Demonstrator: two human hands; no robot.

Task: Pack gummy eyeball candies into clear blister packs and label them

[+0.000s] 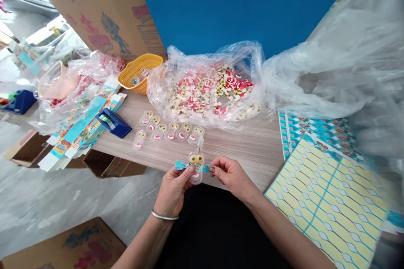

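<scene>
At the table's front edge, my left hand (173, 190) grips a small see-through plastic pack (197, 158) with two yellow-ringed eye shapes at its top and a red-and-white piece lower down. A blue printed label (180, 165) lies across the pack's middle, and my left thumb presses on it. Its right end is pinched between the thumb and finger of my right hand (232, 175); the left end sticks out past the pack. Just beyond my hands, several similar packs (173, 131) lie on the table, with eye shapes and red-and-white pieces inside.
A plastic bag (206, 92) of loose pieces lies behind the packs, beside a yellow basket (139, 71). On the left are a blue tape dispenser (114, 122) and flat printed boxes (83, 128). Yellow-backed label sheets (328, 201) overhang at right; cardboard boxes (67, 246) stand below.
</scene>
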